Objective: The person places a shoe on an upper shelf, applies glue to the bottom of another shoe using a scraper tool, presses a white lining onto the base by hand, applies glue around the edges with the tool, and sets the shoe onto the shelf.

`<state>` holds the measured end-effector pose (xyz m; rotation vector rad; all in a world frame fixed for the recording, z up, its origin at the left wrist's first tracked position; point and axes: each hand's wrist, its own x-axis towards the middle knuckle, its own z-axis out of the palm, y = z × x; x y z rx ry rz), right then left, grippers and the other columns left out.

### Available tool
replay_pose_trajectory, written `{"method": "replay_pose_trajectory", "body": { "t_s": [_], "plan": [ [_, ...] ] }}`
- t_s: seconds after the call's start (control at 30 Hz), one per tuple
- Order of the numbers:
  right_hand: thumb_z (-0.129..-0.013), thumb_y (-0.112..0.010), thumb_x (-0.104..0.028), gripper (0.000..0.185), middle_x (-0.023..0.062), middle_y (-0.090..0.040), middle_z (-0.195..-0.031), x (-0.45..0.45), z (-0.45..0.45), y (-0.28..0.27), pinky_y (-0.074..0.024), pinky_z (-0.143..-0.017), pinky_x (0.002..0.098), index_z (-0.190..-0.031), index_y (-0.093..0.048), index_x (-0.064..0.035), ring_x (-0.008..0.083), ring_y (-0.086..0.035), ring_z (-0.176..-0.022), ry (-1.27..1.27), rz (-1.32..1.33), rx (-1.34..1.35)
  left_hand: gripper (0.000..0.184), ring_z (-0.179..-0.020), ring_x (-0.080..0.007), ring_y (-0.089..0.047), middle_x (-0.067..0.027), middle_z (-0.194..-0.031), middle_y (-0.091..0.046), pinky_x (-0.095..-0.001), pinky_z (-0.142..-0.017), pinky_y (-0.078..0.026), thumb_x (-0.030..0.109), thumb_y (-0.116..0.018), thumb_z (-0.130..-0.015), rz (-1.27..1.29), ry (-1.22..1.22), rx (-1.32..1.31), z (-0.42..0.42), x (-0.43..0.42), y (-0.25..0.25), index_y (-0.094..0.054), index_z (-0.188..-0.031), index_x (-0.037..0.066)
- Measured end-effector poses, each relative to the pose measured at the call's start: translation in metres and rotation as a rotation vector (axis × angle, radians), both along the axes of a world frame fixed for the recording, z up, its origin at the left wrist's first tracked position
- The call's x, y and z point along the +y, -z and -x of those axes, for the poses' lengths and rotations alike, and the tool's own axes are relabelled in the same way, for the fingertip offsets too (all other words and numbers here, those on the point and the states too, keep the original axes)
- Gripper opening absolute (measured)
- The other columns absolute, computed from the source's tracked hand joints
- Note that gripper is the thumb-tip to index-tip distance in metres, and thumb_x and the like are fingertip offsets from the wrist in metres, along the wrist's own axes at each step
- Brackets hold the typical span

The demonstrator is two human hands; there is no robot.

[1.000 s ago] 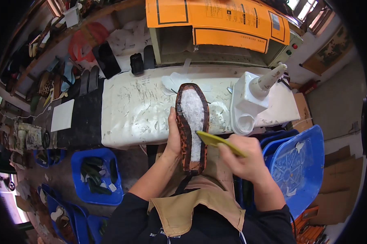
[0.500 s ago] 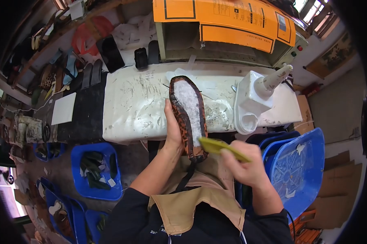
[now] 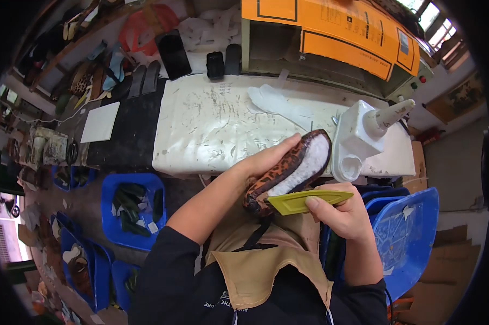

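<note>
A leopard-print shoe upper is held sole side up and tilted, its toe end towards the back right. A white, rough-looking layer covers the middle of its underside. My left hand is closed around the upper's left side, with its fingers partly hidden behind it. In my right hand is a yellow-green plastic scraper, the thumb pressed on its face. The scraper's left end lies over or against the upper near the heel; whether it touches, I cannot tell.
A white plastic container with a cone nozzle stands right of the shoe on the stained white worktop. A white sole-shaped sheet lies behind. Blue baskets stand at right and left; an orange-covered box is at the back.
The upper has tilted over, its toe end swinging right, and my left hand moved with it. The scraper has turned flatter, staying by the heel. The camera view has shifted too.
</note>
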<state>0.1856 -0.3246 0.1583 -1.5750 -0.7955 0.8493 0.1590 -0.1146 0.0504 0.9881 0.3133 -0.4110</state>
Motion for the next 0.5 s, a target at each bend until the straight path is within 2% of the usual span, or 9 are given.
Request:
{"method": "replay_pose_trajectory", "body": {
  "t_s": [0.2, 0.37, 0.5],
  "plan": [
    [-0.094, -0.065, -0.004, 0.016, 0.0033, -0.058, -0.065, 0.010, 0.003, 0.007, -0.0361, -0.051, 0.0266, -0.080, -0.067, 0.0047, 0.0112, -0.039, -0.056, -0.083, 0.070, -0.109, 0.066, -0.080, -0.0131, -0.070, -0.0060, -0.104, -0.075, -0.0250, -0.065, -0.055, 0.062, -0.037, -0.107, -0.027, -0.014, -0.015, -0.002, -0.002, -0.001, -0.070, -0.120, 0.006],
    [-0.093, -0.065, -0.004, 0.017, 0.0035, -0.058, -0.063, 0.008, 0.004, 0.008, -0.0353, -0.049, 0.0267, -0.079, -0.067, 0.0054, 0.0118, -0.038, -0.054, 0.042, 0.043, -0.087, 0.066, -0.085, -0.0127, -0.069, -0.0069, -0.107, -0.075, -0.0248, -0.070, -0.055, 0.062, -0.037, -0.107, -0.036, -0.034, -0.049, -0.001, 0.000, -0.001, -0.069, -0.122, 0.006],
    [-0.093, -0.066, -0.005, 0.018, 0.0034, -0.058, -0.062, 0.015, 0.009, 0.011, -0.0354, -0.049, 0.0263, -0.079, -0.067, 0.0056, 0.0117, -0.038, -0.054, -0.011, 0.042, -0.252, 0.066, -0.086, -0.0130, -0.069, -0.0071, -0.109, -0.075, -0.0254, -0.072, -0.055, 0.061, -0.037, -0.107, -0.028, -0.016, -0.045, -0.001, -0.001, -0.004, -0.069, -0.123, 0.006]
  ]
}}
